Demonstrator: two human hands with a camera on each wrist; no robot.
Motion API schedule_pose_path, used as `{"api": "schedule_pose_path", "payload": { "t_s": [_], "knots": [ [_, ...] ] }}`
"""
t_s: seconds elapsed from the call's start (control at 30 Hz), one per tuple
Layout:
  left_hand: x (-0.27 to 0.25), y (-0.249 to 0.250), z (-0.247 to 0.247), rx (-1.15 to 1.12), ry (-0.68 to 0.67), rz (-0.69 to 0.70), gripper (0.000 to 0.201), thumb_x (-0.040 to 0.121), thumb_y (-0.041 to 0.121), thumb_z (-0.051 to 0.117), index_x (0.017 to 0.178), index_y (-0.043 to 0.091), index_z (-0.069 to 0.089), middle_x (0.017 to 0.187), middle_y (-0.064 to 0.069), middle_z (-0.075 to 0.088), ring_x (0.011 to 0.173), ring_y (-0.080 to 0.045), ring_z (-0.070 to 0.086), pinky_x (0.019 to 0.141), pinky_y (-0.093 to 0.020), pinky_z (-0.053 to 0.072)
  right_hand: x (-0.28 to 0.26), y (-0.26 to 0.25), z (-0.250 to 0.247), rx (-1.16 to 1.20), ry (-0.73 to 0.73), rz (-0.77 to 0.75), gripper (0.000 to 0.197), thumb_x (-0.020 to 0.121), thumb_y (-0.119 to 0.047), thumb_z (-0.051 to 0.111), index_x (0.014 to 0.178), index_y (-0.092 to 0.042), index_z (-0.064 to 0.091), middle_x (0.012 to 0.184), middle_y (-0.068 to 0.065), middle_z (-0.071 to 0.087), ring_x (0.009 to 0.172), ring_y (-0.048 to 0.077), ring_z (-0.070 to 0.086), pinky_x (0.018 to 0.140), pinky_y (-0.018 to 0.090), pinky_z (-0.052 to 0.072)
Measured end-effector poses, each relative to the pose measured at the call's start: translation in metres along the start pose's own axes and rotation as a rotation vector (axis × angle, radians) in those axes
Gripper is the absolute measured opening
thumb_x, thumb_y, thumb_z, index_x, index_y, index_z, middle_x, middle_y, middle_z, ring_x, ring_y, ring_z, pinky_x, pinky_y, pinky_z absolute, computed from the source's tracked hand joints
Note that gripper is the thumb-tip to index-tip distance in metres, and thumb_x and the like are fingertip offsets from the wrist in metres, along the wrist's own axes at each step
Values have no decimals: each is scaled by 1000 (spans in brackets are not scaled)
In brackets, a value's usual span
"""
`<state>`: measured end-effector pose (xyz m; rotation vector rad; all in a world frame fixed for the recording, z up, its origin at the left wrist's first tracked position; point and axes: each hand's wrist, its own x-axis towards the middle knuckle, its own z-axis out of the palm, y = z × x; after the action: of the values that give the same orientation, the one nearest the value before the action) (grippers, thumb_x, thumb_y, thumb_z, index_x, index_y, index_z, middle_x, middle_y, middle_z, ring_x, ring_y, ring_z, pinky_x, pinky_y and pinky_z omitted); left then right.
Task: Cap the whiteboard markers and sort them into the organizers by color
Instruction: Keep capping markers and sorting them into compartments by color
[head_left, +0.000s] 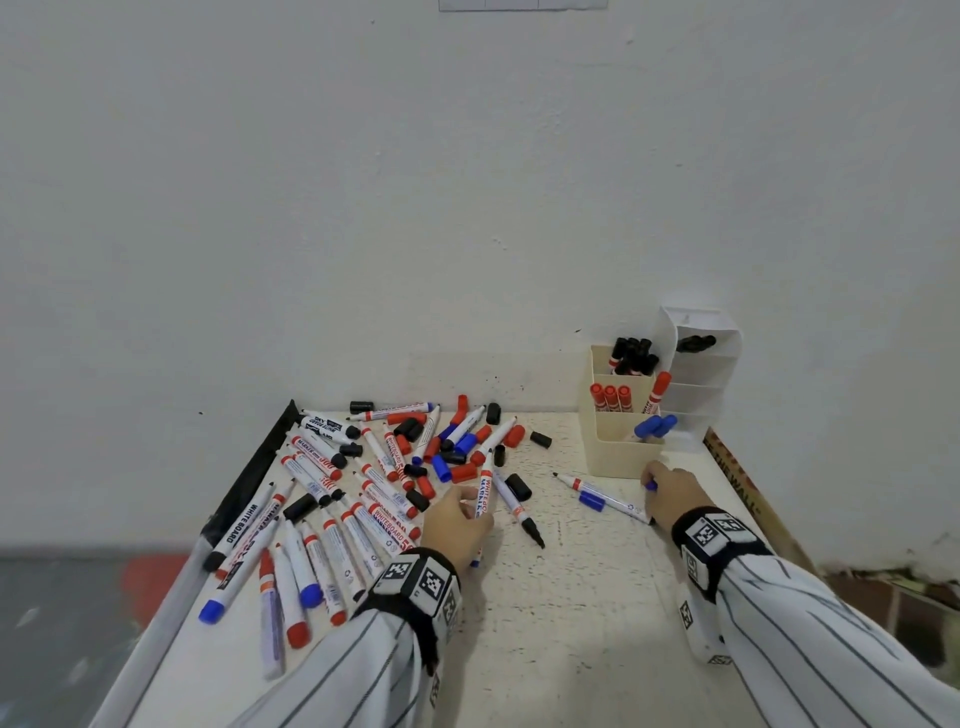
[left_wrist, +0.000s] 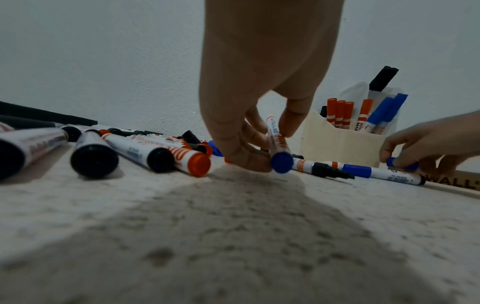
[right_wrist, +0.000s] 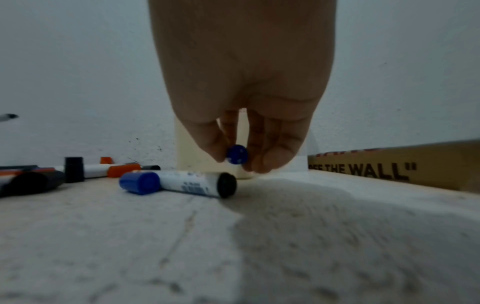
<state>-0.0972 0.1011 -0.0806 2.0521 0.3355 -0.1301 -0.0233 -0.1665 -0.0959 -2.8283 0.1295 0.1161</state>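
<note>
Sleeves: our striped sleeves and tagged wristbands sit closest, low over the speckled white table.
Left hand: our left hand curls its fingers and thumb around a blue marker, uncapped, tip pointing away; the wrist view shows its blue butt end right at the tabletop.
Right hand: our right hand pinches a small blue cap between thumb and fingertips, just above the table in front of the cream organizer.
Loose marker: between our hands lies an uncapped marker with a black end plug, a second blue cap touching its side.
Black-tipped marker: just right of the left hand, a marker lies with its chisel tip toward us.
Pile: farther left and behind, we see a heap of red, blue and black markers and caps.
Cream organizer: near the wall at right, it holds blue markers in front, red in the middle, black at the back.
White organizer: beside it, a taller one holds something black in an upper shelf.
Cardboard box: along the right edge lies a printed cardboard box.
</note>
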Motion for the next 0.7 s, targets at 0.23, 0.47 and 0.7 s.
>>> {"api": "schedule_pose_path", "payload": {
  "t_s": [0.23,0.47,0.7],
  "knots": [
    [-8,1,8,-57,4,42,23,87,16,60,110,19,58,78,5,53,62,-7,48,50,-16,40,-22,-43,-19,277,28,-311,18,88,-7,52,105,-11,57,91,3,60,77,11,53,71,16,41],
    [-23,1,10,-66,-8,54,26,86,13,63,107,27,62,88,7,61,70,-4,55,50,-11,38,-36,-94,-10,489,142,-480,24,86,2,54,108,-5,57,101,-1,50,87,15,56,75,10,43],
    [-30,-4,-5,91,27,123,34,84,1,59,109,23,60,94,5,58,77,-6,52,59,-16,45,-42,-108,-7,588,106,-423,21,88,-1,53,108,-9,58,102,4,57,76,21,61,74,23,49]
  ]
}}
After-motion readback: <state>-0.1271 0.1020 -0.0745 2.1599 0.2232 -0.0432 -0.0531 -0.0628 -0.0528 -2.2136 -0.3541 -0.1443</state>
